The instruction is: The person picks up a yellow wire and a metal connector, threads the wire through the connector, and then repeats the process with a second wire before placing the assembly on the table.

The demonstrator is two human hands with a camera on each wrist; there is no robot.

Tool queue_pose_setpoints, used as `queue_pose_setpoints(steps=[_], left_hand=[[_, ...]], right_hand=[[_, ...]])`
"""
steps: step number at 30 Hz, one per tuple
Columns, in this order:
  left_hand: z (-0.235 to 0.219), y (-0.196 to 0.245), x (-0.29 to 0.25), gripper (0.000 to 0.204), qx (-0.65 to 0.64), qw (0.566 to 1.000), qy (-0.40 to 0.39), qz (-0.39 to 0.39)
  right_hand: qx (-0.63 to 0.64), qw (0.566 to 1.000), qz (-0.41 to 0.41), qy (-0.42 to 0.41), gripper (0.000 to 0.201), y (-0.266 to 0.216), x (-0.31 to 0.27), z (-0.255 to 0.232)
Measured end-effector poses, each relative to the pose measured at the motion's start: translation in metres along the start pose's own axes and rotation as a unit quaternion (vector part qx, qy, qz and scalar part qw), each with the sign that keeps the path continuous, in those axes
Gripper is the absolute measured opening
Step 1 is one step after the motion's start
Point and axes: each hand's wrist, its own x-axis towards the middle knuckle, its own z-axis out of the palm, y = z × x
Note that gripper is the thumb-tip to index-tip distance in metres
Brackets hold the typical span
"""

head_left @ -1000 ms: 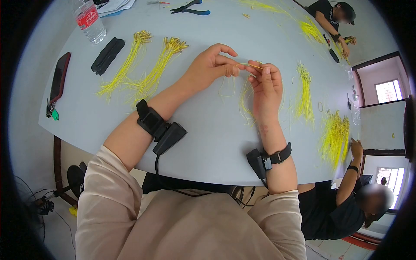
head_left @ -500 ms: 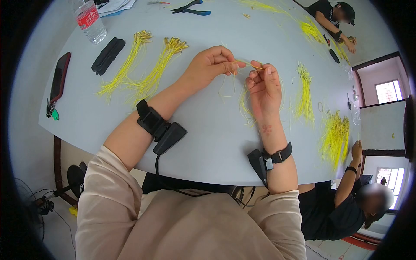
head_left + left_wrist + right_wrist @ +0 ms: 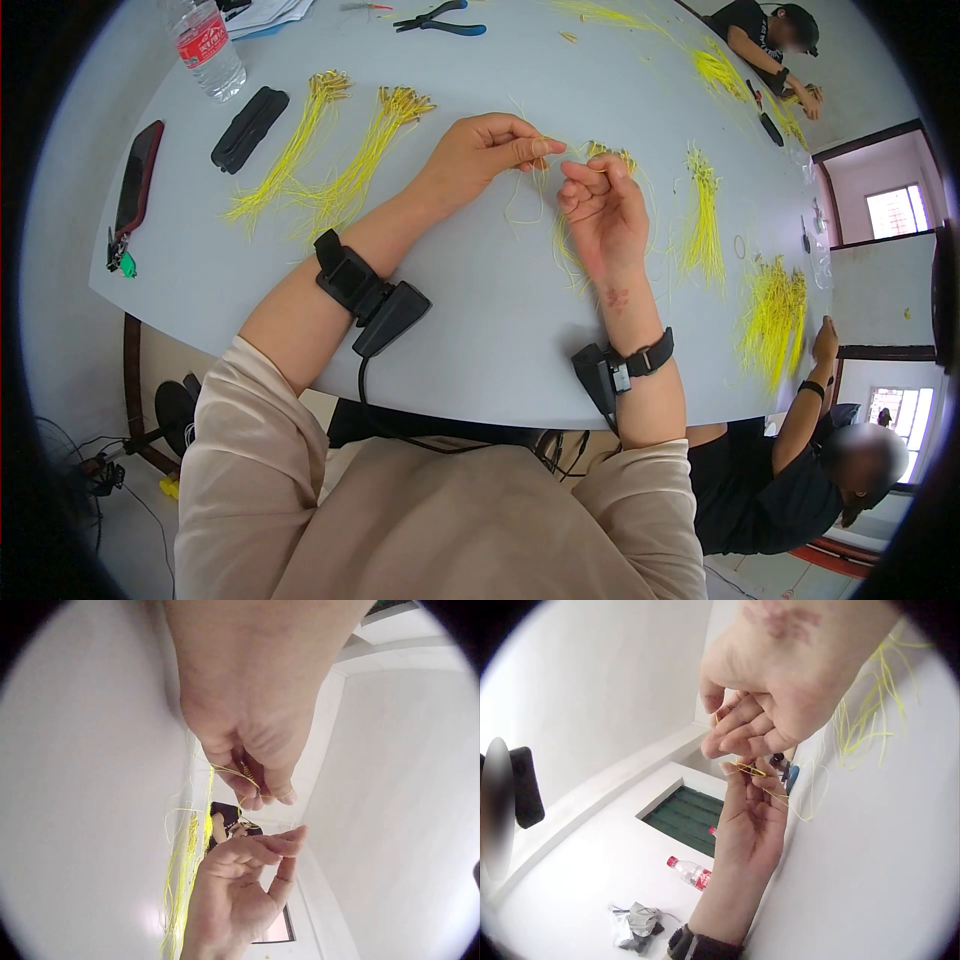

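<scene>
Above the table's middle in the head view, my left hand (image 3: 488, 160) pinches a thin yellow cord between thumb and fingers. A small coiled piece (image 3: 248, 772) with yellow strands shows at those fingers in the left wrist view. My right hand (image 3: 606, 215) is just right of it, palm up, thumb and index fingertips together on a fine yellow strand (image 3: 718, 718). The two hands do not touch in the head view. Behind the right hand lies a yellow bundle (image 3: 612, 155) with gold-coloured ends, partly hidden.
Yellow bundles lie at left (image 3: 385, 135) and at right (image 3: 704, 220), (image 3: 775, 315) bundle farther right. Pliers (image 3: 440, 22), a black case (image 3: 250, 130), a phone (image 3: 138, 180) and a bottle (image 3: 210, 50) are on the table (image 3: 480, 330). Two people sit at the right.
My right hand has drawn slightly down, away from the left fingers, and its fingers have curled more. The gold ends behind it have come into view. My left hand's fingers have closed together on the cord.
</scene>
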Motion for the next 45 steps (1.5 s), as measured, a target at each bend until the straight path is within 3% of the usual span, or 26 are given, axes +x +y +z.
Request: queue_pose_setpoints(steps=[5, 15, 20, 23, 27, 35, 38, 41, 45], left_hand=[[0.001, 0.002, 0.0, 0.019, 0.013, 1.0, 0.004, -0.003], [0.0, 0.001, 0.001, 0.02, -0.036, 0.999, 0.038, -0.003], [0.0, -0.002, 0.001, 0.02, -0.072, 0.997, 0.032, 0.004], [-0.002, -0.002, 0.001, 0.018, -0.064, 0.998, 0.02, -0.006], [0.0, -0.002, 0.002, 0.02, -0.057, 0.998, 0.028, 0.003], [-0.001, 0.0, 0.001, 0.017, 0.035, 0.999, 0.009, -0.005], [0.0, 0.0, 0.001, 0.017, 0.016, 1.0, 0.002, 0.002], [0.0, 0.0, 0.0, 0.016, 0.015, 1.0, -0.009, 0.014], [0.0, -0.001, 0.0, 0.013, 0.001, 1.0, -0.021, 0.007]], right_hand=[[0.002, 1.0, 0.015, -0.006, 0.034, 0.001, 0.002, -0.003], [-0.108, 0.993, 0.039, 0.037, 0.014, 0.004, 0.002, 0.001], [-0.144, 0.987, 0.043, 0.05, 0.018, 0.004, 0.002, 0.01], [-0.278, 0.958, 0.021, 0.068, 0.022, 0.007, 0.003, 0.013], [-0.353, 0.931, -0.022, 0.089, 0.018, 0.008, 0.003, 0.013], [-0.392, 0.913, -0.042, 0.102, 0.014, 0.011, 0.003, 0.008], [-0.385, 0.912, -0.075, 0.121, 0.012, 0.014, 0.005, 0.005], [-0.454, 0.872, -0.105, 0.15, 0.012, 0.014, 0.005, -0.001], [-0.424, 0.883, -0.104, 0.175, 0.013, 0.013, 0.005, -0.002]])
